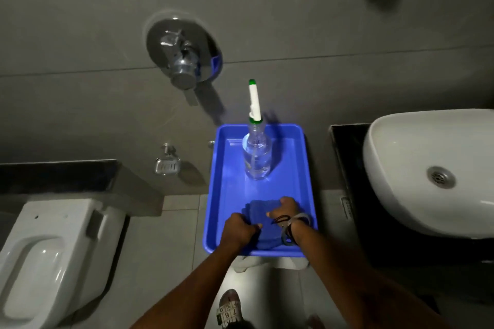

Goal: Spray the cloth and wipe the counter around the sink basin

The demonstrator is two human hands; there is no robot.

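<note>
A folded dark blue cloth (pixel 263 208) lies at the near end of a bright blue tray (pixel 230 184). My left hand (pixel 239 230) grips the cloth's near left edge. My right hand (pixel 284 209) holds its right side, fingers curled over the fold. A clear spray bottle (pixel 257 155) with a white and green nozzle stands upright at the tray's far end, untouched. To the right, a white sink basin (pixel 417 168) with a metal drain sits on a dark counter (pixel 344 147).
A white toilet (pixel 45 248) stands at the lower left below a dark ledge. A chrome shower valve (pixel 181 59) and a soap dish (pixel 168 165) are fixed to the grey tiled wall. A sandalled foot (pixel 229 310) stands on the floor under the tray.
</note>
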